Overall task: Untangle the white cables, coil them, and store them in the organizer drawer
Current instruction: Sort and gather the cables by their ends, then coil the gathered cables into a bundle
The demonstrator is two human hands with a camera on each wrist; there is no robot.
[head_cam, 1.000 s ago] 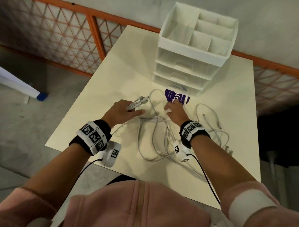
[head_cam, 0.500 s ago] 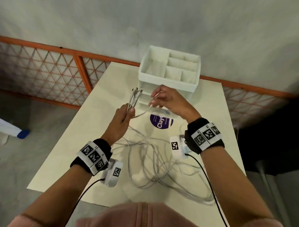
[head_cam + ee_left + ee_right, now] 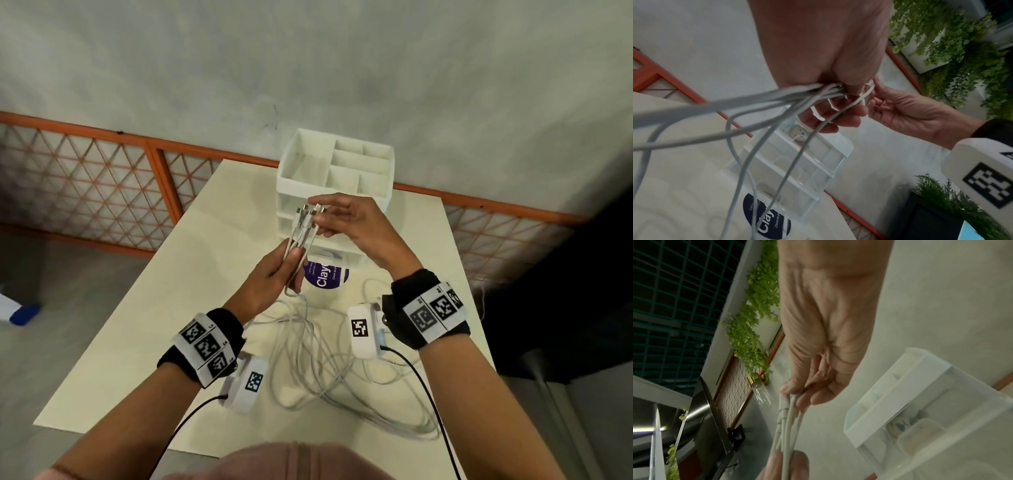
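Observation:
Several white cables (image 3: 310,363) lie tangled on the cream table (image 3: 144,329) and rise into my hands. My left hand (image 3: 274,274) grips a bunch of them below their plugs (image 3: 308,214), held in the air in front of the organizer (image 3: 337,178). My right hand (image 3: 346,219) pinches the plug ends at the top of the bunch. In the left wrist view the cables (image 3: 760,100) fan out from under my left hand (image 3: 824,53). The right wrist view has my right hand (image 3: 824,331) with its fingertips on the cable ends (image 3: 787,410).
A white organizer with an open divided top and clear drawers (image 3: 797,167) stands at the table's far edge. A round purple "Clay" container (image 3: 325,274) sits in front of it. An orange lattice fence (image 3: 85,181) runs behind the table. Plants (image 3: 953,48) hang nearby.
Both hands rose from the table with the cable ends. My right hand left the purple container and came to the plug ends that my left hand holds up.

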